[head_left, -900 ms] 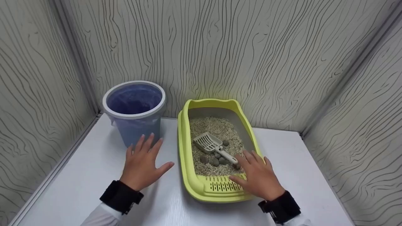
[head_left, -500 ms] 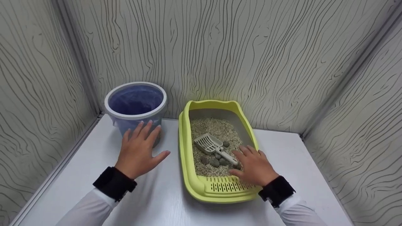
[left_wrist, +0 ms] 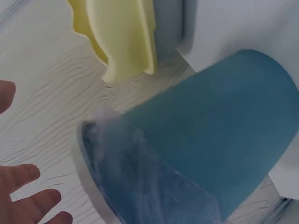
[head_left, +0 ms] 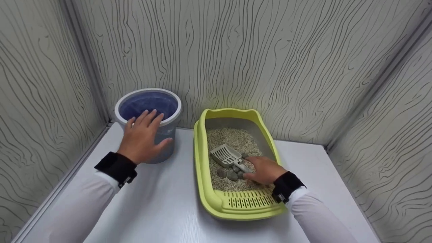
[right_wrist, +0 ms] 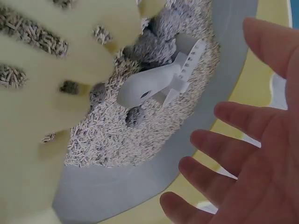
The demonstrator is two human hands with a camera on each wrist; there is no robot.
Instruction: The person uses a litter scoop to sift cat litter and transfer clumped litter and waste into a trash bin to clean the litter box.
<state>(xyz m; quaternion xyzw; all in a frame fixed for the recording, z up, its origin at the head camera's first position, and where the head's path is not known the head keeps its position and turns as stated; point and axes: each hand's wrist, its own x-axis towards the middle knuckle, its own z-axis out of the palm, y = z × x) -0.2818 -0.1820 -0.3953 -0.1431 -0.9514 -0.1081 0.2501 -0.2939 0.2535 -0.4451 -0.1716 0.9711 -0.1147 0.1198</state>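
Note:
My left hand [head_left: 141, 140] reaches over the front rim of a blue bin [head_left: 164, 148], fingers spread and holding nothing. In the left wrist view its fingertips appear beside the mouth of the bin [left_wrist: 215, 121], which has a thin liner folded over the rim. A pale grey slotted litter scoop [head_left: 226, 156] lies on the litter in a yellow litter box [head_left: 204, 175], handle toward my right hand [head_left: 265, 170]. That hand hovers low over the box's right side, overlapping the handle end in the head view. The right wrist view shows its fingers spread, apart from the scoop [right_wrist: 154, 84].
Several dark rounded lumps [head_left: 232, 175] sit on the litter [head_left: 238, 136] around the scoop handle. The box has a perforated front ledge [head_left: 251, 200]. Both containers stand on a white table [head_left: 162, 212] against a wood-patterned back wall [head_left: 216, 57], with side walls left and right.
My left hand has moved forward and slightly left, up over the bin's rim. My right hand has come inward and lower over the scoop handle. The scoop lies as before.

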